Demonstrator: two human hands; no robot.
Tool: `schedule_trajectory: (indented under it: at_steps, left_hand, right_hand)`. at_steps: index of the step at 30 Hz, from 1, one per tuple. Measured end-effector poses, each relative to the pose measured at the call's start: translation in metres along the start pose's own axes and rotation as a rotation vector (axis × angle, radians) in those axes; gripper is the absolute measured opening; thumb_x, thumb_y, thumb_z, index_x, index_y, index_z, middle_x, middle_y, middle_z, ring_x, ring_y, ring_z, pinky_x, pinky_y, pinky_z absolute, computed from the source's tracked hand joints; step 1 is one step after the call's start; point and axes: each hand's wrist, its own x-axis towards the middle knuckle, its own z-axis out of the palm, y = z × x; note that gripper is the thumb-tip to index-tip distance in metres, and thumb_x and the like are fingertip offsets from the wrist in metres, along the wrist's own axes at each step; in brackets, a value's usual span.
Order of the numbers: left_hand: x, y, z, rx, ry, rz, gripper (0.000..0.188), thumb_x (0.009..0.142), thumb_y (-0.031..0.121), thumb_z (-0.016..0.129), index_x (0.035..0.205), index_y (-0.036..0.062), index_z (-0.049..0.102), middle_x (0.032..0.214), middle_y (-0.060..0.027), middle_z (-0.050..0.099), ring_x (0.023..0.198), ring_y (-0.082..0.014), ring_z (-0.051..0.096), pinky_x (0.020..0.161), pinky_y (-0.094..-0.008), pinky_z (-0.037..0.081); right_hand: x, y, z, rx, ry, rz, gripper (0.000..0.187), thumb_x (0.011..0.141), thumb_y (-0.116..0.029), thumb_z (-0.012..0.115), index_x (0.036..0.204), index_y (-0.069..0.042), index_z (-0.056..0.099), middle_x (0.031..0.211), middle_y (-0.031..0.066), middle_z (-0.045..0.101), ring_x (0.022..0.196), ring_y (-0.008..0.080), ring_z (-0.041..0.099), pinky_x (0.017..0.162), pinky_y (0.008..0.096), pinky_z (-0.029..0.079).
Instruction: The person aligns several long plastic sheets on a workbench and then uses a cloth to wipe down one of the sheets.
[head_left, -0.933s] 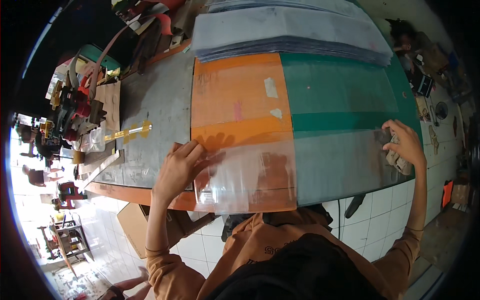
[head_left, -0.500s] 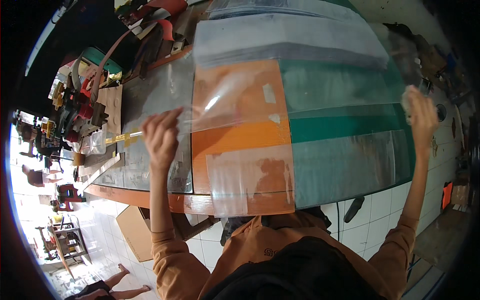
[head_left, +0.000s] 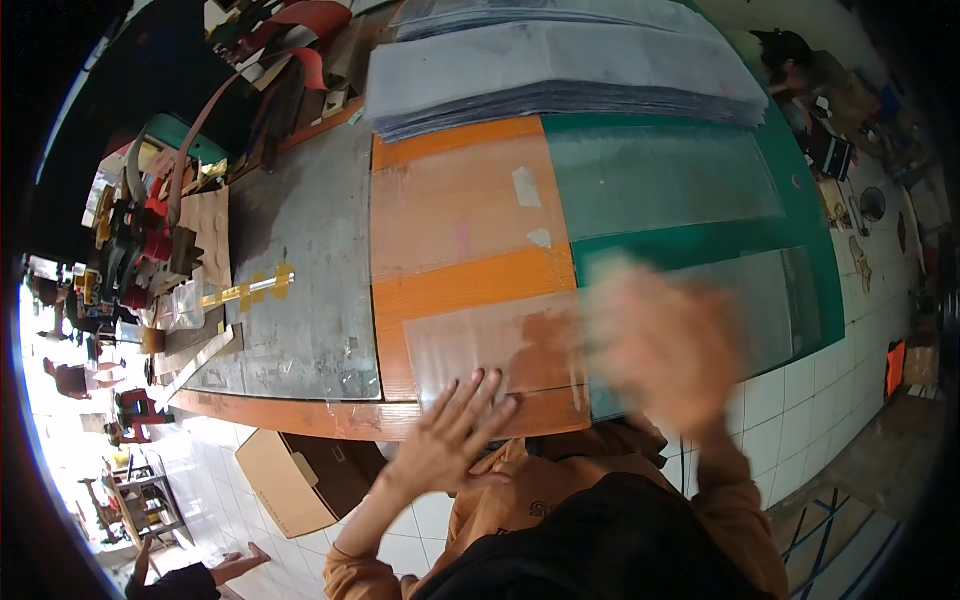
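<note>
A long clear plastic sheet (head_left: 500, 345) lies across the near edge of the table, over its orange and green parts. My left hand (head_left: 455, 430) rests by this sheet's near left edge, fingers spread and fingertips over the plastic. Above the sheet's middle is my right hand (head_left: 665, 345), smeared by motion, so its fingers cannot be made out. Farther off, another clear sheet (head_left: 670, 185) lies flat, with a strip of bare tabletop between the two. Behind it stands a thick stack of whitish plastic sheets (head_left: 570, 70).
A grey metal plate (head_left: 300, 270) covers the table's left part, with a yellow-taped strip (head_left: 250, 288) on it. Tools and machine parts crowd the far left. A cardboard box (head_left: 290, 480) sits on the tiled floor. Another person's leg (head_left: 240, 568) shows at lower left.
The clear sheet that was stretched between my raised hands now lies flat before the stack. Both hands have left it and come nearer to me, the right one also moving left.
</note>
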Motion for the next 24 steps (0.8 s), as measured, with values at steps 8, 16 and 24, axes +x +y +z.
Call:
schedule_trajectory:
  at_steps: [8, 16, 24]
  left_hand:
    - [-0.013, 0.007, 0.034, 0.631, 0.108, -0.073, 0.039, 0.09, 0.021, 0.05, 0.126, 0.0087, 0.049, 0.13, -0.025, 0.047, 0.121, -0.0371, 0.047, 0.101, -0.0448, 0.04]
    - [-0.01, 0.018, 0.03, 0.574, 0.122, -0.139, 0.044, 0.09, 0.023, 0.053, 0.128, 0.0002, 0.049, 0.133, -0.0195, 0.048, 0.122, -0.0299, 0.048, 0.101, -0.0378, 0.04]
    - [-0.012, -0.009, -0.004, 0.397, 0.229, 0.096, 0.04, 0.077, 0.021, 0.065, 0.114, 0.0044, 0.061, 0.12, -0.011, 0.059, 0.105, -0.0199, 0.06, 0.087, -0.0317, 0.05]
  right_hand:
    - [-0.053, 0.019, 0.059, 0.134, -0.162, 0.075, 0.043, 0.072, -0.013, 0.069, 0.113, -0.004, 0.061, 0.106, 0.0037, 0.062, 0.081, 0.0261, 0.055, 0.069, 0.0354, 0.044]
    - [-0.101, 0.165, -0.053, -0.649, -0.025, 0.43, 0.025, 0.081, -0.003, 0.062, 0.105, -0.008, 0.068, 0.111, 0.0004, 0.064, 0.095, 0.0237, 0.054, 0.084, 0.0335, 0.047]
    - [-0.095, 0.178, -0.069, -0.034, 0.461, 0.621, 0.024, 0.091, -0.015, 0.055, 0.107, 0.0, 0.065, 0.106, 0.0107, 0.065, 0.094, 0.0197, 0.06, 0.08, 0.0288, 0.048]
